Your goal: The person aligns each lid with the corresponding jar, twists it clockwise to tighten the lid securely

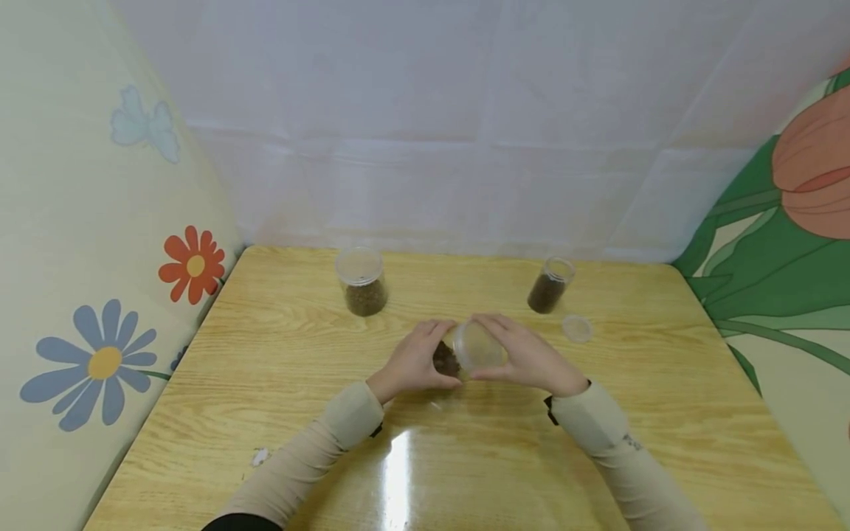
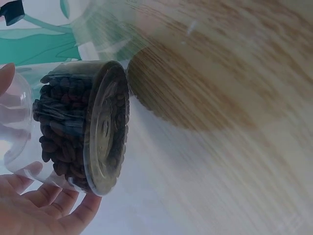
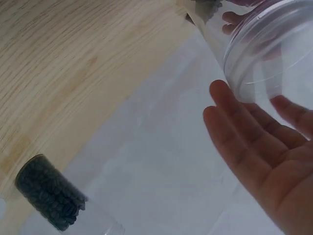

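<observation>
My left hand (image 1: pixel 417 359) grips a clear plastic jar (image 2: pixel 73 125) partly filled with dark brown beans that look like coffee beans. The jar is tilted well over above the table, its mouth end towards my right hand (image 1: pixel 526 355). That hand holds the rim of a clear round lid (image 1: pixel 479 348) at the mouth, thumb and fingers spread around it. In the right wrist view the lid (image 3: pixel 254 58) sits against the jar's mouth; whether it is fastened I cannot tell. The left wrist view shows the fingers (image 2: pixel 73 213) curled under the jar's side.
A wide clear jar (image 1: pixel 364 295) with brown contents stands at the back left of the wooden table (image 1: pixel 285 354). At the back right stands a narrower jar (image 1: pixel 547 292) of dark beans, with a small clear disc (image 1: pixel 577 329) lying beside it. White cloth (image 1: pixel 425 184) hangs behind.
</observation>
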Motion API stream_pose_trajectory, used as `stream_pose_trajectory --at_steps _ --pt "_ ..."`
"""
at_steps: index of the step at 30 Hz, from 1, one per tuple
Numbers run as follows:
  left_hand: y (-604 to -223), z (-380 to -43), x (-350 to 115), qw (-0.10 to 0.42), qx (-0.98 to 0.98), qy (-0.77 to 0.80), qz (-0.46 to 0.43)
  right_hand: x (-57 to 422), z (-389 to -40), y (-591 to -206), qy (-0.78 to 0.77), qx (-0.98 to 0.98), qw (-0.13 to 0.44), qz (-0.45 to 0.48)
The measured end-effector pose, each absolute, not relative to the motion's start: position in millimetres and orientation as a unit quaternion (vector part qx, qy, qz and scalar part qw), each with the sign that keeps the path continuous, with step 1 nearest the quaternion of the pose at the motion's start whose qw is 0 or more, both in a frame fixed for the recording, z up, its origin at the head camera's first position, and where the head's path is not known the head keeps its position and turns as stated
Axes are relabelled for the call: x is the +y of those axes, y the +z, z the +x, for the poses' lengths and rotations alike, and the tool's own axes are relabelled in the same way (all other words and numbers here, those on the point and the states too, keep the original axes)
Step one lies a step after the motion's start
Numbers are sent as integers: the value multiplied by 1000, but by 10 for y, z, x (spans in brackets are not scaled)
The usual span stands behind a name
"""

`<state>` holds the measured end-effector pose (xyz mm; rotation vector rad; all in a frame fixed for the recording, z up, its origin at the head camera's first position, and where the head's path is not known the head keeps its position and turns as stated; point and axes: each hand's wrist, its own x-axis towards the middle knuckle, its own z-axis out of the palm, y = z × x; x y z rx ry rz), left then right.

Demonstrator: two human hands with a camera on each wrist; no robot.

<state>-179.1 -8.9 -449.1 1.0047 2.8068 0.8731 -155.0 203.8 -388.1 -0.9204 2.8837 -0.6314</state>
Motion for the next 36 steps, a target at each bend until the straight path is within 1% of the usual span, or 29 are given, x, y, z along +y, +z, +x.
stream_pose_trajectory --at_steps 6,15,21,24,31,36 --pt "-4474 -1775 -91 23 903 286 320 1987 -1537 -3888 -184 948 31 -259" --pt "-4475 -1780 -84 13 904 280 322 1943 -1525 -3903 -159 955 -6 -250" --pt "-4497 -1743 -83 8 902 287 323 1948 -1491 -3912 -149 955 -19 -257" --pt "-4502 -1732 -83 6 901 286 325 1977 -1488 -3902 -168 947 -24 -274" --pt "-4544 -1706 -89 9 904 274 329 2054 -1460 -3892 -187 912 -34 -363" --pt "-4538 -1704 -89 6 905 271 328 2074 -1451 -3879 -180 906 -20 -383"
